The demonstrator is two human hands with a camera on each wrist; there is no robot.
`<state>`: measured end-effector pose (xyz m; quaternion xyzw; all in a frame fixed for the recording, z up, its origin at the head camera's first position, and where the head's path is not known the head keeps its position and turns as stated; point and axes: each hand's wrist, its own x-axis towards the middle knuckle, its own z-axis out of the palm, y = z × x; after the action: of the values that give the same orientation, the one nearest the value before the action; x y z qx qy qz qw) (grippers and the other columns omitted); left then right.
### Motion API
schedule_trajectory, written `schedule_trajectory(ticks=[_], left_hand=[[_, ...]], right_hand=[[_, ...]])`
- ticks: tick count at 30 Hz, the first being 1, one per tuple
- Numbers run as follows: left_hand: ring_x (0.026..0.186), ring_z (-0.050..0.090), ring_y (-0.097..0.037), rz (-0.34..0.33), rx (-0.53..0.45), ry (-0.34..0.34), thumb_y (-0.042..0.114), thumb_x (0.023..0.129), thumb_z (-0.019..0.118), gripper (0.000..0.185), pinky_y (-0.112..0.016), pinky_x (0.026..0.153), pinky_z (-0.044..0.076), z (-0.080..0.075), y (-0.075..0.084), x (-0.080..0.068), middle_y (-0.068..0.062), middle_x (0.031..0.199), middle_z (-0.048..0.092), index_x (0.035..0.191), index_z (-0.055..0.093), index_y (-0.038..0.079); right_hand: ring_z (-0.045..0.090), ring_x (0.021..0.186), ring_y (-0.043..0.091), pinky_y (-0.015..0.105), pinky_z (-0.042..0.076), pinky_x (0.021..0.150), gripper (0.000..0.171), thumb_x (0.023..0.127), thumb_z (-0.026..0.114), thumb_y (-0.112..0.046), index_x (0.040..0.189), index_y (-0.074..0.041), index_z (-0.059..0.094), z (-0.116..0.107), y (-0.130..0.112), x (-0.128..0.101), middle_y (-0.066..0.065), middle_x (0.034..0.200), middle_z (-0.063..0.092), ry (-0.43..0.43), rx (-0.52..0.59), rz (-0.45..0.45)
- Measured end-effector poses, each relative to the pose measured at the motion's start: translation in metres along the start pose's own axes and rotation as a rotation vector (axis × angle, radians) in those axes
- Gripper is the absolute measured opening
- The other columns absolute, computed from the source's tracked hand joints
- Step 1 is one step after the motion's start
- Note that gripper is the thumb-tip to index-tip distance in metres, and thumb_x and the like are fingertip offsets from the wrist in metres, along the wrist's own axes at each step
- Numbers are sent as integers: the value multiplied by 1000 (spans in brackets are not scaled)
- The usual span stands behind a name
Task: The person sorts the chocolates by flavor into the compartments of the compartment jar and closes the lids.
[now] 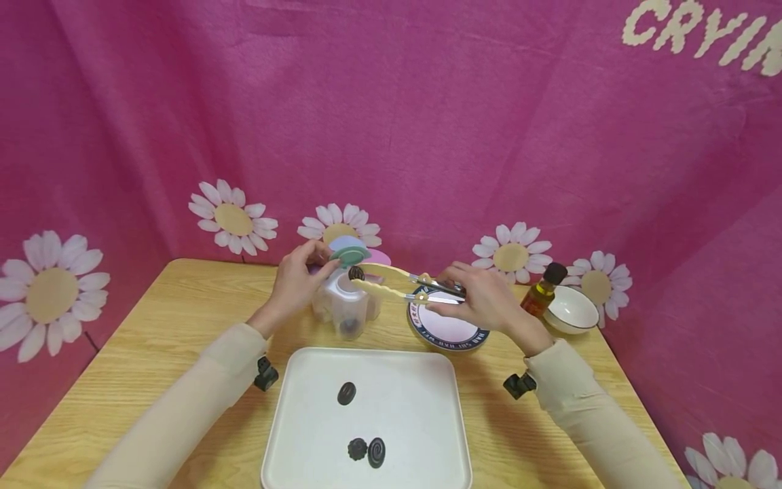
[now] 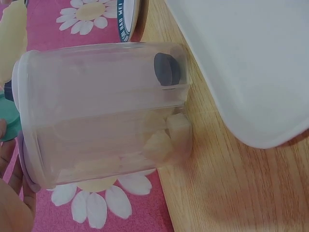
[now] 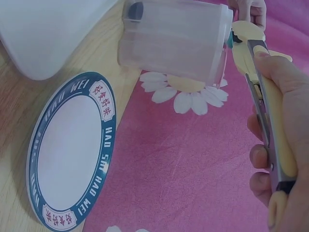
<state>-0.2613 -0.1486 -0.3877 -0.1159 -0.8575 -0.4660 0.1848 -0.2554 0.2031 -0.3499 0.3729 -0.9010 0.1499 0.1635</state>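
Head view: gripping a dark candy (image 1: 356,273) in cream tongs (image 1: 391,284), right hand (image 1: 482,302) curled round the handles, poised above the open compartment of a clear divided container (image 1: 345,307). Left hand (image 1: 297,278) pinching the green lid flap (image 1: 349,255) up. Likely calling next for releasing the piece inside. Sitting nearby: white tray (image 1: 421,387) bearing three candies, blue-rimmed plate (image 1: 449,334), oil bottle (image 1: 541,291), bowl (image 1: 571,310); nothing blocking.
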Motion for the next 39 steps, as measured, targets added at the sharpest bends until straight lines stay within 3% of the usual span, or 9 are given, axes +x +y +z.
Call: schedule_trajectory(ticks=[10,16,21,24,30,34,39], left_hand=[[95,66,-26,-5,-4,-1,16,98,76,20,-38,89,59,-1,3,-1,-14,106,71,112,65,6],[96,67,-27,-5,-2,-9,16,99,75,21,-42,91,60,0,2,-1,-15,107,71,114,65,6],[96,66,-28,-9,-11,-8,16,99,75,20,-43,92,60,0,2,0,-15,108,71,113,65,6],[96,66,-28,-7,-12,-9,16,99,75,20,-42,91,60,1,1,0,-14,108,71,113,65,6],[95,66,-26,-1,-4,-7,17,99,75,19,-31,87,56,0,1,1,-14,107,71,113,66,6],[94,66,-25,0,-1,-5,17,99,75,19,-24,84,53,0,1,1,-13,105,72,111,66,6],[94,66,-25,2,-5,0,16,99,76,19,-26,84,54,0,0,0,-14,105,71,111,66,6]], right_hand=[[60,72,10,24,46,62,51,78,90,-47,113,-12,77,-10,-1,-8,1,98,75,-15,-1,12],[58,75,10,23,42,61,51,75,91,-49,110,-14,77,-18,-4,-35,-1,97,75,-6,-64,-8],[49,67,0,16,35,56,49,76,91,-49,110,-18,76,-20,-8,-66,-4,97,73,-50,-64,-32],[41,63,-5,14,30,54,47,77,90,-51,110,-20,76,-20,-13,-83,-7,98,73,-88,-56,-34],[40,66,-8,13,30,56,45,77,88,-56,107,-26,74,-15,-29,-112,-16,92,66,-137,-57,-34],[39,65,-9,13,33,56,41,77,88,-57,104,-30,73,-9,-40,-130,-20,85,60,-206,2,-3],[38,63,-10,13,34,54,42,81,83,-64,104,-31,73,-2,-51,-148,-19,85,60,-292,74,42]])
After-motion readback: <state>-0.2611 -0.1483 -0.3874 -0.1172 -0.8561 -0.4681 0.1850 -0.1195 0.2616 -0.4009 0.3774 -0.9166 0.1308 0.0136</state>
